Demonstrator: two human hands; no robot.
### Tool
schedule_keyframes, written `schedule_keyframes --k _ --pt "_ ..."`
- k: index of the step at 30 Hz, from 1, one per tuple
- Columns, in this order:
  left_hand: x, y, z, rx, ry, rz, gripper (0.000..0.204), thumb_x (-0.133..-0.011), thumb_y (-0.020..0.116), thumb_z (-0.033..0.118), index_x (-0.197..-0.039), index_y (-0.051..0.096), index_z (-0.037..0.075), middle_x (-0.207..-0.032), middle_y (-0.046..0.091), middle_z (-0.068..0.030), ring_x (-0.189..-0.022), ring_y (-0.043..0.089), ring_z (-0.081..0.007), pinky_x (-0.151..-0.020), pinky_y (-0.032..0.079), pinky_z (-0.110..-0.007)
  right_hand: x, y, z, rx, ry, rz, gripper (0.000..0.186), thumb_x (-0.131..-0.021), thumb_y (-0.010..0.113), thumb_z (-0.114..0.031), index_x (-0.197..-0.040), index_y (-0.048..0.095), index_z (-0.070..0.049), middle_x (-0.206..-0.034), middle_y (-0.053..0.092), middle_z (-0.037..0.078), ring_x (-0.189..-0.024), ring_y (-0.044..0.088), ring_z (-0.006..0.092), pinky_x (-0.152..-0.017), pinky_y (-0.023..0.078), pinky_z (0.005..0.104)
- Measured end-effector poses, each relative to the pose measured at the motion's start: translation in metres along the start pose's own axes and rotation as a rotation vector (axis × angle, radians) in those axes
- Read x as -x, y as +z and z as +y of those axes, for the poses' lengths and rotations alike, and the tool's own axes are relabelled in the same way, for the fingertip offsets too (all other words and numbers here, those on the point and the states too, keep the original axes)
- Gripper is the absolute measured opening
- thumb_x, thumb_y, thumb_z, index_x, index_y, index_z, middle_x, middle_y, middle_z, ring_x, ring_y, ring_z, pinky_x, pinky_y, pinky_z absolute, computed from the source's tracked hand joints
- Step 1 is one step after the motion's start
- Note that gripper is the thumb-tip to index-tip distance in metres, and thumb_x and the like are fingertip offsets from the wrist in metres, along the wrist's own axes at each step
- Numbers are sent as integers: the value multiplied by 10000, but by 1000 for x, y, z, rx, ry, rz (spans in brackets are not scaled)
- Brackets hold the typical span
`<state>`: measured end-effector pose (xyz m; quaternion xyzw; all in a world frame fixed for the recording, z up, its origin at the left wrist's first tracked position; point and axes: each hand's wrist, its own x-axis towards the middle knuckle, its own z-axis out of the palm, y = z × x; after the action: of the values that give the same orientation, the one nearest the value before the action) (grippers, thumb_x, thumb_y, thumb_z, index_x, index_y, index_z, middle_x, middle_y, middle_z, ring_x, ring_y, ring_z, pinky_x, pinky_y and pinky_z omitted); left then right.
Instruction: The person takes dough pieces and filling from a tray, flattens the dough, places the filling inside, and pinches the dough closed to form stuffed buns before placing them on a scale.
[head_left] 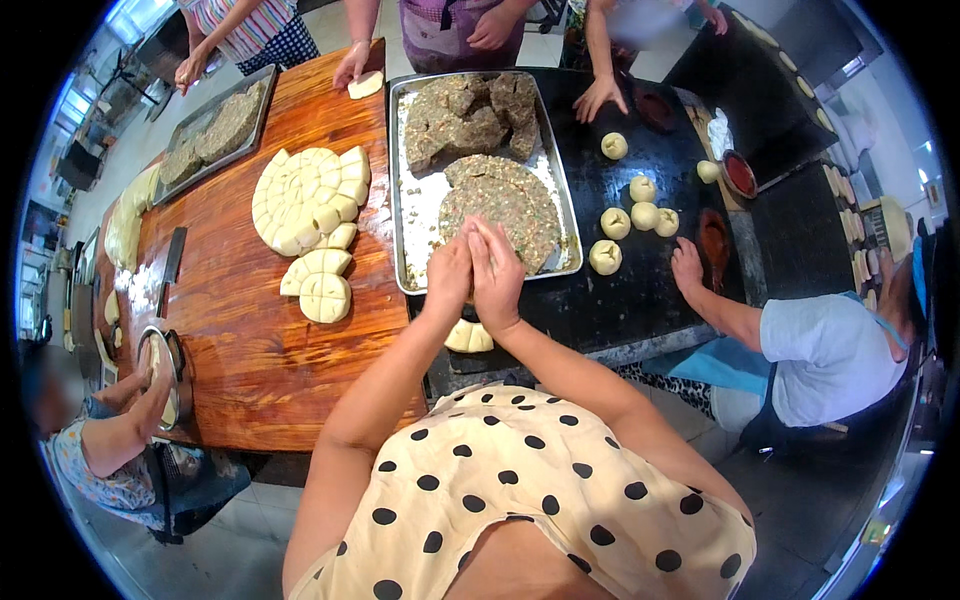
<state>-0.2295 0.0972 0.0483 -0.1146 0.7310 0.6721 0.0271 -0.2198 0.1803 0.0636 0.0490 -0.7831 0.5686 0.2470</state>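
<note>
My left hand (449, 276) and my right hand (498, 272) are closed together, fingertips meeting, above the near edge of a metal tray (401, 240). Whatever lies between the palms is hidden from view. Beneath and beyond my fingertips spreads a flattened round of speckled filling (508, 192). A darker heap of filling (462, 118) sits at the tray's far end. Close below my wrists, a few pale dough pieces (468, 337) rest on the dark tabletop, partly covered by my right forearm.
Left on the wooden table (240, 370) lies a large cluster of cut dough pieces (312, 190). Several round filled dough balls (644, 217) stand right of the tray. A co-worker's hand (687, 268) rests near them; another hand (600, 97) reaches in from the far side.
</note>
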Motion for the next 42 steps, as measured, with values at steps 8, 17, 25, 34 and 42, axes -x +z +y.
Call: schedule_keyframes --k 8,17,25,34,42 --pt "18 3 -2 750 -59 57 301 -1054 439 297 -1141 572 42 -993 583 -30 -881 541 -99 -760 473 -279 -6 13 -8 -108 67 -43 249 -944 540 -55 -1152 669 -8 -1052 718 115 -989 676 204 -1097 376 391" --pt "15 -4 31 643 -340 -57 533 -1029 402 485 -1162 586 3 -1002 642 -86 -885 592 -136 -832 472 -309 -15 -12 0 -211 79 -86 366 -1001 476 -201 -1283 586 6 -1143 684 173 -1090 639 279 -1041 402 386" --pt "-22 11 31 575 -344 -460 653 -973 465 573 -1355 472 45 -1206 596 -164 -1050 623 -225 -921 496 -355 -22 -38 8 -544 471 -17 437 -1034 415 -287 -1110 656 69 -1074 701 142 -1026 645 196 -931 453 297" --pt "34 26 4 382 -88 -91 383 -1039 465 333 -1232 578 22 -1033 624 -42 -948 558 -110 -795 478 -267 4 -36 10 56 -77 -116 374 -955 533 -72 -1325 571 -34 -1245 655 148 -1122 636 178 -1012 446 333" --pt "33 7 62 275 -391 -339 748 -965 338 680 -1195 590 14 -1122 624 -125 -1042 613 -199 -892 498 -334 -1 -60 -20 -479 173 -197 446 -1025 433 -289 -1323 549 22 -1287 613 153 -1287 496 196 -1134 300 368"
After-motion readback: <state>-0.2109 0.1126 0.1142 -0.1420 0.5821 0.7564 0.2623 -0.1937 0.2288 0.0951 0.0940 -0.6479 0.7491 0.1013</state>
